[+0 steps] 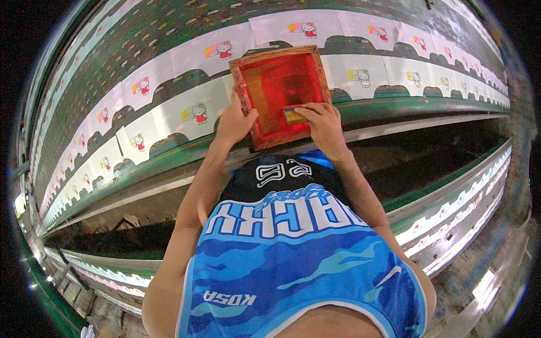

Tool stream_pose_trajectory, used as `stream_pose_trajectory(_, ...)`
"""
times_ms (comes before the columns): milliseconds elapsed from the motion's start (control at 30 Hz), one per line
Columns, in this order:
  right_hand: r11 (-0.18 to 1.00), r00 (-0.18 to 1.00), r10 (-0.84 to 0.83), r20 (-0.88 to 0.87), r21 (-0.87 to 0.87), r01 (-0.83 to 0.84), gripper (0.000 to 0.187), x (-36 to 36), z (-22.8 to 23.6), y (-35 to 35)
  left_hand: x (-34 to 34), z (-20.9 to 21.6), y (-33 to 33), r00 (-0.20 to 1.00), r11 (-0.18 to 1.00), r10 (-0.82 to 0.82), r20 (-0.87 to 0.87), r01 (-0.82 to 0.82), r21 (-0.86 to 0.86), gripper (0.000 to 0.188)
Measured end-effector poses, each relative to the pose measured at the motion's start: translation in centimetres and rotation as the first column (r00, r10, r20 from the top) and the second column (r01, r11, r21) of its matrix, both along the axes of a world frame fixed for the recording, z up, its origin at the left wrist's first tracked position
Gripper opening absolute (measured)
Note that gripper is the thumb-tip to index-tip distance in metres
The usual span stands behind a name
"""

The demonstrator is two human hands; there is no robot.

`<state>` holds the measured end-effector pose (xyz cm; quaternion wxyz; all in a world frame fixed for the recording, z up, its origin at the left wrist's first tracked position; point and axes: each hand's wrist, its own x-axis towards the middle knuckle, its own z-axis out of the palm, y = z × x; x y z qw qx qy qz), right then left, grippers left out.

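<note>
Red-meshed wooden frame [280,96] lies on the table's white panels [169,110] (cartoon-cat prints) — left hand [234,121] grips its left edge, right hand [322,125] clasps 1 squeegee [293,114] inside.

Sleeveless blue camo jersey [293,265] w/ black top, white lettering; bare arms.

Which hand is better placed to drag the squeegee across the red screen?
Right. The right hand already grips the squeegee inside the wooden screen frame, while the left hand is clamped on the frame's left edge, probably steadying it over the white fabric pieces.
</note>
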<state>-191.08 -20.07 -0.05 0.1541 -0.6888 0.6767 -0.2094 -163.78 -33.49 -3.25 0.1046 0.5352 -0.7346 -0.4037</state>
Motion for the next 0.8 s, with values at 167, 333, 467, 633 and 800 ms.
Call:
stream_pose_trajectory(167, 0.996, 1.0, -0.01, -0.029, -0.086, 0.008, 0.052, -5.8, 0.7, 0.7, -6.0, 1.5, 0.8, 0.996, 0.997, 0.029, -0.082, -0.034, -0.065, 0.1)
stream_pose_trajectory(333, 0.994, 0.998, -0.028, -0.061, -0.111, 0.021, 0.053, -16.3, 0.5, 1.8, -16.5, -0.4, 1.5, 0.988, 0.954, -0.05, -0.144, 0.005, -0.301, 0.1)
stream_pose_trajectory(467, 0.995, 0.998, -0.043, -0.047, -0.09, 0.039, 0.055, -22.9, -1.0, 3.5, -23.2, -1.4, 3.4, 0.996, 0.994, 0.024, -0.09, -0.033, -0.104, 0.101)
stream_pose_trajectory(633, 0.996, 0.999, -0.04, -0.034, -0.075, 0.037, 0.054, -24.8, -1.6, 4.1, -25.3, -1.8, 3.6, 0.985, 0.996, 0.028, -0.168, -0.041, -0.077, 0.101)
stream_pose_trajectory(800, 0.997, 0.999, -0.019, -0.027, -0.076, 0.017, 0.055, -25.1, -1.7, 4.3, -25.1, -2.0, 3.6, 0.988, 0.996, 0.017, -0.154, -0.03, -0.085, 0.101)
